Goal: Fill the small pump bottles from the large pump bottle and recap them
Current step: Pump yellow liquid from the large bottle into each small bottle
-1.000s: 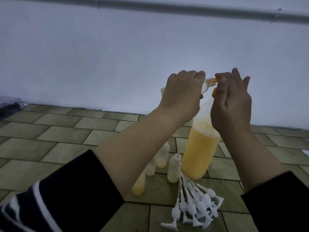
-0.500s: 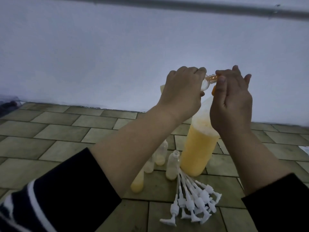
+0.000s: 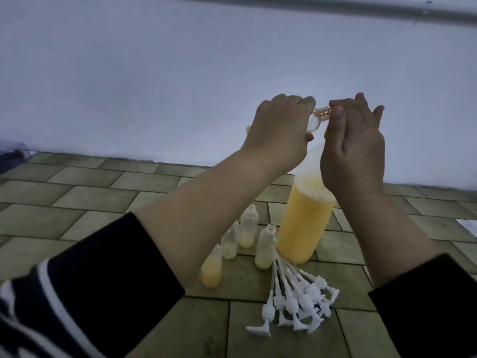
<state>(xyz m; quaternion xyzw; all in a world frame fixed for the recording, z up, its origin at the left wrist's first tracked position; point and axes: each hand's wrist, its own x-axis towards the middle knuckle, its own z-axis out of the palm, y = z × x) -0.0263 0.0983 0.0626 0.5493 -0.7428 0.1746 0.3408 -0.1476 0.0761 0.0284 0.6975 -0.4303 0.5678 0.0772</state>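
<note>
Both hands slightly higher than before: left hand [image 3: 278, 135] gripping small bottle [image 3: 318, 117] tilted, mouth rightward; right hand [image 3: 353, 148] curled, hold unclear.

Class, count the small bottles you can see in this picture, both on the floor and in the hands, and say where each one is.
5. One is tilted in the left hand. Four stand on the tiled floor left of the large bottle, at and. The forearm may hide more.

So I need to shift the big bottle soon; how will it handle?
The big bottle is probably heavy, being mostly full of yellow liquid. It is tall on a narrow base, so a high push may tip it. The small bottles beside it could get knocked over.
</note>
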